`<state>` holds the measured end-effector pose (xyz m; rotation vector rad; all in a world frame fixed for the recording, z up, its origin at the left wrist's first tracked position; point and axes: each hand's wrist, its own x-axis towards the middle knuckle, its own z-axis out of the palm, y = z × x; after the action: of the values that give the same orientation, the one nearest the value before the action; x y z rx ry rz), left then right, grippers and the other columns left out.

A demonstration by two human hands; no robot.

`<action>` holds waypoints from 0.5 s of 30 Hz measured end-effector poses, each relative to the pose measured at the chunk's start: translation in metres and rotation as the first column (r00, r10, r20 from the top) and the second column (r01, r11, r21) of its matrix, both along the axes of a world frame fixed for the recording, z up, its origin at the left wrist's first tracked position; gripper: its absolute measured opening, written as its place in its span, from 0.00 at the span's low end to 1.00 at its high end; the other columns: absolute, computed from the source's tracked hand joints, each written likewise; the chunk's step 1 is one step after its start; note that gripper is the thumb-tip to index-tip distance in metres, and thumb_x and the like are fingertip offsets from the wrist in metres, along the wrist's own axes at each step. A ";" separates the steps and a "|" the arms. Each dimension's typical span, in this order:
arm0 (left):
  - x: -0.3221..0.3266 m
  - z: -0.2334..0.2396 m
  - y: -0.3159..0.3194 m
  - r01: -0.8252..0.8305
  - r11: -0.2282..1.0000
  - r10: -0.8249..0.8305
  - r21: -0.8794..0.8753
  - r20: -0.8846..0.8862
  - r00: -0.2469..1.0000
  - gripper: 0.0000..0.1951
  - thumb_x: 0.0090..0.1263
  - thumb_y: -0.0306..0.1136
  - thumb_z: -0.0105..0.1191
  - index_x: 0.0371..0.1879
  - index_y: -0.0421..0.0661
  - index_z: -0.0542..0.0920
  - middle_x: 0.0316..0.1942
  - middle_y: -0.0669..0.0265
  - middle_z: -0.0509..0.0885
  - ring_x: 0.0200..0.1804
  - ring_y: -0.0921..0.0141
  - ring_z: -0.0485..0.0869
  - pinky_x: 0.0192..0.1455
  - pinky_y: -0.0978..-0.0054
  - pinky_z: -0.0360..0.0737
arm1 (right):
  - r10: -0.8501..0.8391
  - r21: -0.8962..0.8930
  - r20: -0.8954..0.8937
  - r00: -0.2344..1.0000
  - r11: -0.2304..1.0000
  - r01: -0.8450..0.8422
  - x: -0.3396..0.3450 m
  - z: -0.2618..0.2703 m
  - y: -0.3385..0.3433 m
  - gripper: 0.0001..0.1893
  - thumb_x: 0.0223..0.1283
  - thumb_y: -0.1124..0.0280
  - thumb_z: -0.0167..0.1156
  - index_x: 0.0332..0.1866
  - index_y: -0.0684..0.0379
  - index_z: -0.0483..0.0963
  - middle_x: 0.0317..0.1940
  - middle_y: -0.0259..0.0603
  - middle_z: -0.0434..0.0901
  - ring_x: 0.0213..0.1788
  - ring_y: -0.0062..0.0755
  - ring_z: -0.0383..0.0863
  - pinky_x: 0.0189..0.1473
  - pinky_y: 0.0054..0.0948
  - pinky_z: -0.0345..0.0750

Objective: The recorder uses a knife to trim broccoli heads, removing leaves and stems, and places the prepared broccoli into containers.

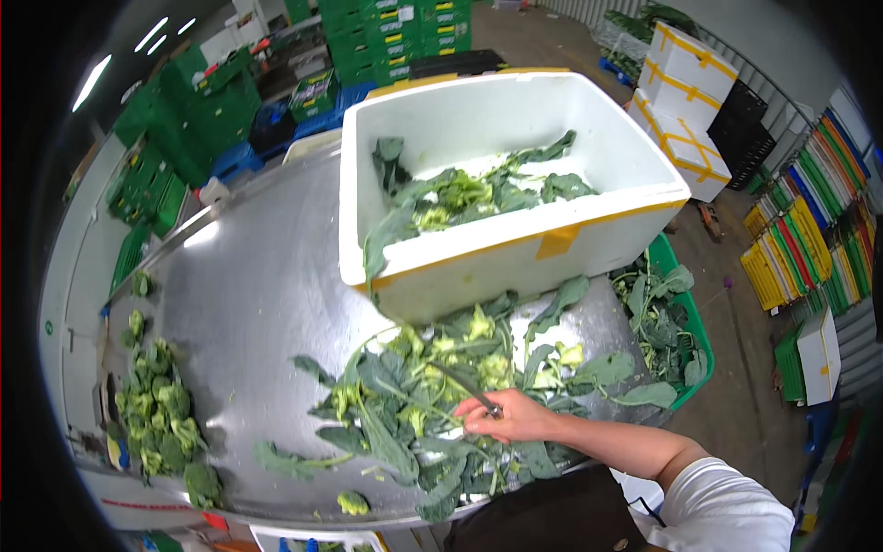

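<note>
My right hand (pixel 510 416) is closed around a knife (pixel 461 381), its narrow metal blade angled towards the upper left. Below and around the blade lies a heap of broccoli leaves (pixel 386 441) and pale stem trimmings (pixel 495 372) on the metal table (pixel 255 303). My left hand is out of view. Beyond the heap stands a white foam box (pixel 483 265) with yellow tape, holding broccoli leaves and stalks (pixel 462 193). One small broccoli floret (pixel 353 502) rests near the table's front edge.
Broccoli heads (pixel 155 407) are piled at the table's left end. Right of the table, a green crate (pixel 702 331) is full of leaves. Stacked green crates (pixel 393 34), taped foam boxes (pixel 690 90) and stacked coloured crates (pixel 793 248) stand farther off.
</note>
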<state>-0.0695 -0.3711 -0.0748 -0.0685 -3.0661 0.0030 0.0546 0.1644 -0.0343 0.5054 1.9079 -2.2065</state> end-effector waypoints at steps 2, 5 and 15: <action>-0.020 0.057 0.101 -0.198 0.898 0.082 0.393 0.294 0.952 0.28 0.58 0.33 0.66 0.58 0.38 0.74 0.52 0.50 0.80 0.51 0.62 0.77 0.59 0.68 0.71 | 0.007 0.110 -0.029 1.000 0.994 -0.004 -0.001 0.031 0.021 0.18 0.63 0.66 0.60 0.54 0.64 0.74 0.34 0.35 0.83 0.28 0.17 0.78 0.34 0.20 0.77; -0.056 0.079 0.183 0.248 0.853 -0.250 0.459 -0.058 0.967 0.20 0.61 0.30 0.63 0.53 0.40 0.79 0.49 0.57 0.83 0.47 0.61 0.79 0.55 0.66 0.74 | -0.054 0.201 -0.056 0.997 0.977 0.064 -0.005 0.091 0.064 0.17 0.62 0.69 0.60 0.54 0.65 0.74 0.32 0.34 0.83 0.37 0.16 0.82 0.42 0.20 0.78; -0.149 0.150 0.449 0.724 0.054 -0.628 0.688 -0.540 0.560 0.15 0.59 0.28 0.57 0.44 0.36 0.81 0.49 0.50 0.82 0.55 0.58 0.79 0.61 0.61 0.72 | -0.334 0.813 -0.042 0.942 0.536 0.227 -0.141 0.131 0.306 0.10 0.51 0.69 0.63 0.37 0.63 0.80 0.27 0.40 0.83 0.26 0.23 0.80 0.31 0.27 0.77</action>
<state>-0.2187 0.0780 0.0755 -1.3802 -2.1221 -1.5511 -0.0862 0.4703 0.0966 1.1145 2.8657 -1.1981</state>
